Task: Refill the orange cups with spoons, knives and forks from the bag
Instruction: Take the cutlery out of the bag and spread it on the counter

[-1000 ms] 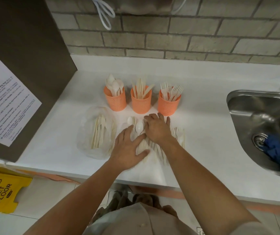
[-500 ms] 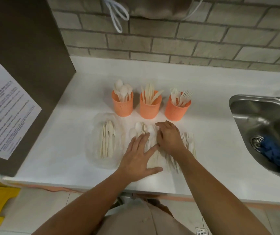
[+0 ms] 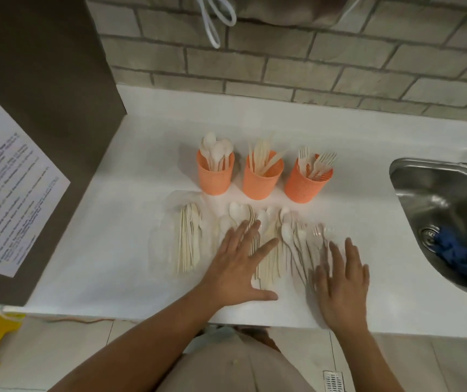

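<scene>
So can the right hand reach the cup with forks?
Probably yes. The right hand lies open in front of the fork cup, with only flat loose cutlery on the counter between them.

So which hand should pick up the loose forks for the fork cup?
Probably the right hand. It lies flat by the loose forks, and the fork cup stands just beyond them. The left hand rests flat on the spoons, farther from the forks.
</scene>
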`<state>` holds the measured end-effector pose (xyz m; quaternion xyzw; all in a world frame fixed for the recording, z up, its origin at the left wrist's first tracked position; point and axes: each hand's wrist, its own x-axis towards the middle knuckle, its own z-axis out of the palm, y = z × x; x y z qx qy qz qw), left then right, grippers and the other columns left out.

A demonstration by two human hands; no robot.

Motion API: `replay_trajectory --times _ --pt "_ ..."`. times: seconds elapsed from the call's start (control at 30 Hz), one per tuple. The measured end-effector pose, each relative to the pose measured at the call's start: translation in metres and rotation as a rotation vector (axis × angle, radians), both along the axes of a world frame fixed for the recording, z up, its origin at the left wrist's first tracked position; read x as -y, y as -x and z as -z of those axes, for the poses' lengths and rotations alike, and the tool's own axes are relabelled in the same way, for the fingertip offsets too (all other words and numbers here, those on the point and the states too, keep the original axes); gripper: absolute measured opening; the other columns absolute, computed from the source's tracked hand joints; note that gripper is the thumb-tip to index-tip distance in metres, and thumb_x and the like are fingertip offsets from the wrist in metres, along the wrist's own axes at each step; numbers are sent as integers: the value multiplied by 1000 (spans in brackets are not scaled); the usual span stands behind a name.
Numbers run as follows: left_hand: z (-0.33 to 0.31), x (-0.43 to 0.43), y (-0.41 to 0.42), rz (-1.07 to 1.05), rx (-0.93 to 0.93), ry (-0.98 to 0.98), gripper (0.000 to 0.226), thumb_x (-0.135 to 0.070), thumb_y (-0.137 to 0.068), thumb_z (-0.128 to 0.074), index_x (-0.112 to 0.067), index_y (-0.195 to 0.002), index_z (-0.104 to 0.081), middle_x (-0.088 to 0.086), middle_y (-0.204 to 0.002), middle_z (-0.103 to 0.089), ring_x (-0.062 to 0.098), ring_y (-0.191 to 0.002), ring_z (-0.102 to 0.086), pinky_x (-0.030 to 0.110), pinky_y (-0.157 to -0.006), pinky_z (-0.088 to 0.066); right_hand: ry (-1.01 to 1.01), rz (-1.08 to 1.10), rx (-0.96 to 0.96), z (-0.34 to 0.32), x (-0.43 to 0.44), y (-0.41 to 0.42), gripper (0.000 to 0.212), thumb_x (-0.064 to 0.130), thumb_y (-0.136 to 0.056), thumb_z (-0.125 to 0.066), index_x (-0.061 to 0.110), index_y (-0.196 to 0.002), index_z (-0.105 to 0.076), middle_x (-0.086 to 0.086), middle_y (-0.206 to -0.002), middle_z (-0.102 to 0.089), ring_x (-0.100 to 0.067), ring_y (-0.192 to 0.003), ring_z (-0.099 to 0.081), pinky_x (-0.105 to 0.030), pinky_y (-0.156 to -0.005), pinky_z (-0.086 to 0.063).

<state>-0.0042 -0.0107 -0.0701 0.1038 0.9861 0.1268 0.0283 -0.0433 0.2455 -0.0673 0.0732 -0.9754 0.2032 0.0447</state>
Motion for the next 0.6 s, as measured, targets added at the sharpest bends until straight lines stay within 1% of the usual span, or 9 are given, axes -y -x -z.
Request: replay_trajectory --times 0.07,0.17,0.27,0.3,0.37,0.43,0.47,0.53,0.6 --pt "5 -5 1 -1 0 -5 111 -95 -75 -41 -41 -163 -1 7 -171 20 30 -156 23 59 -126 2 -45 -42 48 12 -7 -12 65 55 -102 -26 26 -161 -24 -7 -172 -11 -30 -159 -9 -60 -125 -15" --pt "5 -14 7 -3 14 9 102 -93 -79 -35 -40 -164 -10 6 -173 12 31 -158 16 57 -127 2 -77 -46 93 19 -2 -4 67 59 -103 -23 31 -164 -14 -7 -173 -6 -29 -159 -6 -55 -127 -16" --pt "5 -19 11 -19 43 21 94 -88 -86 -29 -36 -163 -20 6 -173 4 32 -159 7 54 -128 2 -91 -57 100 21 3 9 63 53 -106 -23 27 -163 -19 -11 -171 -14 -30 -158 -14 -55 -125 -20" --pt "6 -21 11 -24 34 19 92 -87 -87 -29 -34 -162 -24 6 -173 0 32 -159 3 55 -128 -2 -87 -65 91 22 3 12 61 49 -107 -25 25 -162 -22 -12 -171 -16 -30 -157 -16 -55 -125 -21" --pt "9 -23 11 -29 -7 7 89 -84 -90 -29 -30 -160 -33 8 -172 -12 33 -158 -9 57 -126 -13 -68 -64 67 23 4 16 56 42 -108 -28 23 -161 -28 -12 -169 -21 -30 -156 -20 -56 -125 -22" --pt "12 -24 10 -25 -66 -18 85 -82 -92 -32 -26 -156 -43 10 -170 -24 35 -156 -21 59 -122 -24 -53 -30 63 23 9 19 55 39 -108 -27 24 -160 -30 -12 -169 -22 -31 -155 -21 -55 -125 -21" --pt "12 -23 10 -22 -85 -26 84 -81 -93 -33 -26 -155 -44 10 -169 -26 35 -155 -23 60 -121 -26 -51 -8 63 23 13 20 54 40 -108 -26 24 -159 -30 -12 -169 -21 -32 -155 -21 -56 -125 -21" --pt "13 -22 9 -18 -98 -39 88 -84 -90 -35 -27 -156 -42 9 -170 -24 34 -156 -20 60 -122 -24 -52 27 62 21 21 19 56 45 -107 -23 27 -160 -27 -12 -170 -16 -33 -156 -16 -57 -125 -19" --pt "13 -21 7 -12 -99 -42 94 -89 -85 -39 -30 -158 -38 8 -171 -19 34 -157 -16 59 -124 -19 -73 26 49 19 23 15 60 52 -106 -24 29 -161 -21 -9 -172 -9 -32 -158 -8 -57 -127 -10"
